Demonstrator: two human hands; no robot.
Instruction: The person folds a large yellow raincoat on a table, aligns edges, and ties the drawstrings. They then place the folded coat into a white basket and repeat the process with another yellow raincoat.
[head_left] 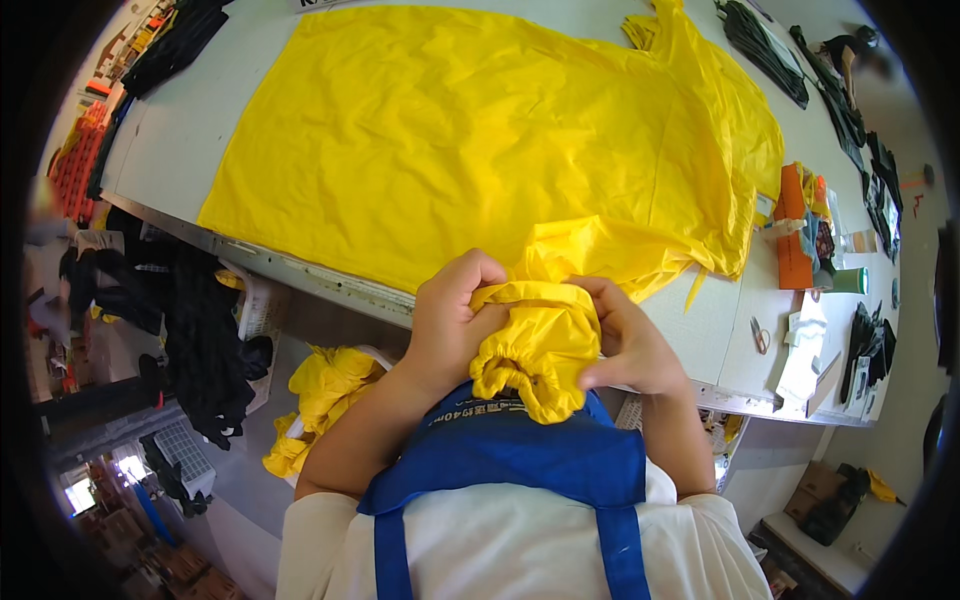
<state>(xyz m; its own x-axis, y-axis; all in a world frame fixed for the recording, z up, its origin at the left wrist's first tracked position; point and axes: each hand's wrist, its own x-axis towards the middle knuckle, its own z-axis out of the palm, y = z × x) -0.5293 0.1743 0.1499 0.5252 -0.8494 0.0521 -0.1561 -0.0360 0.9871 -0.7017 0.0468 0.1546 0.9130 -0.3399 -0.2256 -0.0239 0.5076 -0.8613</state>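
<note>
A yellow garment (430, 140) of thin, shiny fabric, like a raincoat, lies spread over the table. Its near sleeve (545, 335) is drawn over the front edge toward my body, ending in a gathered elastic cuff (512, 375) that faces me. My left hand (455, 310) is closed on the sleeve's left side, with its fingertips partly hidden in the fabric. On the opposite side, my right hand (635, 340) grips the same sleeve, fingers over its upper fold and thumb low by the cuff. The sleeve hangs between both hands, above my blue apron (500, 460).
An orange box (793, 225) of small items stands on the table's right, near a green roll (850, 281) and scissors (761, 336). Folded black items (765, 50) lie along the far right. Below the table edge at left are a yellow fabric pile (330, 385) and black garments (205, 330).
</note>
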